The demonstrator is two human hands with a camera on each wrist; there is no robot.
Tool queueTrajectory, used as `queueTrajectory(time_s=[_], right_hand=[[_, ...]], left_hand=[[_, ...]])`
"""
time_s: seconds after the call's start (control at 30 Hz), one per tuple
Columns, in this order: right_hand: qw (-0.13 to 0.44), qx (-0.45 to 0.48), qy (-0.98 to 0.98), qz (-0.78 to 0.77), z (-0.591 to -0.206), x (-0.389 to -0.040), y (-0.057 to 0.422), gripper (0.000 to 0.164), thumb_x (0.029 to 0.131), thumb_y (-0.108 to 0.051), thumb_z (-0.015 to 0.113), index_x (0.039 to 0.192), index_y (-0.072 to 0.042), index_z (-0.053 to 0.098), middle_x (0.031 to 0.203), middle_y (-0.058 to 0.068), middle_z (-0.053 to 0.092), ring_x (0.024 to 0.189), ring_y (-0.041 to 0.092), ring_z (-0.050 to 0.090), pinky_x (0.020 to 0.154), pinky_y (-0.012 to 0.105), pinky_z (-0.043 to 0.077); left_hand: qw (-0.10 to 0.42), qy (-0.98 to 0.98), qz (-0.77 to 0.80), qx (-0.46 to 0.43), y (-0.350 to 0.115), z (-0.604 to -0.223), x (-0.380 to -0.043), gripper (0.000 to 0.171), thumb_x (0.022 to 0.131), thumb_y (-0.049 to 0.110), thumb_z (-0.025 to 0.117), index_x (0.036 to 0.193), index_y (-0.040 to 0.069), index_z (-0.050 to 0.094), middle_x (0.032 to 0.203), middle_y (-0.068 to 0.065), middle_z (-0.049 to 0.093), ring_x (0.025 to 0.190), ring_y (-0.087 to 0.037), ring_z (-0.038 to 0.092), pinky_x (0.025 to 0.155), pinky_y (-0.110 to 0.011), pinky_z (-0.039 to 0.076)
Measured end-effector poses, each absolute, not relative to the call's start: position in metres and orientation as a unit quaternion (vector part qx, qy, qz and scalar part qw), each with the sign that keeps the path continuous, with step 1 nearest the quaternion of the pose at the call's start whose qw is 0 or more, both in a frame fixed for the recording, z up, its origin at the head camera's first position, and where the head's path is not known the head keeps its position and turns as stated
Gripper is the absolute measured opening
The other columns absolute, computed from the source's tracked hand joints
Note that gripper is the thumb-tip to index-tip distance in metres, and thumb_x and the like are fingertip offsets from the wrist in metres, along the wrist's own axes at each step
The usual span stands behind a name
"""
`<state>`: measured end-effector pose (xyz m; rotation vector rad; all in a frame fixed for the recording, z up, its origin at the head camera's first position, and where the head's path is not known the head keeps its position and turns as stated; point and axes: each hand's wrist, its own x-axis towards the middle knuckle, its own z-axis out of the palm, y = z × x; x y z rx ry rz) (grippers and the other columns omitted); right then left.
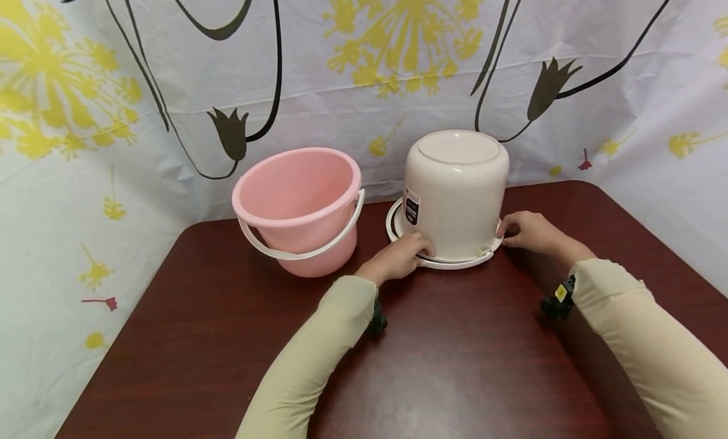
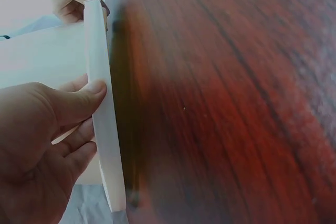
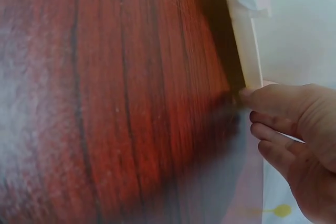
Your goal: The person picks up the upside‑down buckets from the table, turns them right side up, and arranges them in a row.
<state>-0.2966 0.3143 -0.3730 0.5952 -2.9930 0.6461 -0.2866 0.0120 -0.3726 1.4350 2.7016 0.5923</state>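
An off-white bucket (image 1: 457,199) stands upside down on the dark red table, its base facing up and a label on its left side. Its white handle (image 1: 455,265) lies around the rim, close to the tabletop. My left hand (image 1: 400,257) pinches the front left of the rim. In the left wrist view, the thumb presses the white band (image 2: 107,129), with the fingers behind it. At the bucket's right side, my right hand (image 1: 531,232) grips the rim's edge between thumb and fingers, as the right wrist view shows too.
A pink bucket (image 1: 318,227) stands upright to the left, its white handle (image 1: 292,256) hanging down in front. Behind the wooden table (image 1: 455,363) hangs a white cloth (image 1: 318,98) with yellow flowers and dark stems.
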Motion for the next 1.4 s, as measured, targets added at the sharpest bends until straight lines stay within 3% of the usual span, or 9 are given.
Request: queueTrajectory(time_s=[0.6,1.1,1.23,1.4], right_hand=[[0.071,0.174,-0.95,0.251,-0.372,-0.285,0.317,0.01,0.079,-0.002,0.068,0.087,-0.006,0.064,0.1,0.02,0.061,0.097,0.036,0.053,0.08,0.05,0.041],[0.211,0.137,-0.922,0.294,-0.35,-0.264,0.304,0.018,0.081,0.006,0.063,0.095,-0.003,0.055,0.103,0.022,0.06,0.095,0.039,0.059,0.078,0.052,0.045],[0.245,0.126,-0.915,0.295,-0.339,-0.262,0.302,0.02,0.081,0.008,0.063,0.096,-0.001,0.054,0.101,0.023,0.061,0.091,0.039,0.06,0.076,0.049,0.046],[0.273,0.105,-0.91,0.292,-0.325,-0.256,0.302,0.018,0.083,0.005,0.063,0.098,-0.001,0.054,0.099,0.025,0.062,0.089,0.038,0.06,0.073,0.036,0.046]], left_hand=[[-0.066,0.845,0.215,0.485,0.011,-0.365,-0.284,0.019,0.08,-0.002,0.063,0.097,0.005,0.057,0.097,-0.007,0.054,0.1,-0.022,0.047,0.091,-0.028,0.033],[-0.073,0.813,0.291,0.499,0.012,-0.348,-0.28,0.02,0.08,0.0,0.066,0.094,0.003,0.053,0.092,-0.007,0.051,0.092,-0.019,0.045,0.087,-0.024,0.032],[-0.068,0.806,0.304,0.503,0.017,-0.341,-0.276,0.021,0.08,0.001,0.066,0.096,0.003,0.052,0.094,-0.007,0.051,0.094,-0.018,0.043,0.087,-0.021,0.031],[-0.068,0.806,0.311,0.499,0.022,-0.328,-0.271,0.023,0.08,0.003,0.067,0.101,0.003,0.057,0.094,-0.006,0.053,0.094,-0.017,0.046,0.087,-0.018,0.031]])
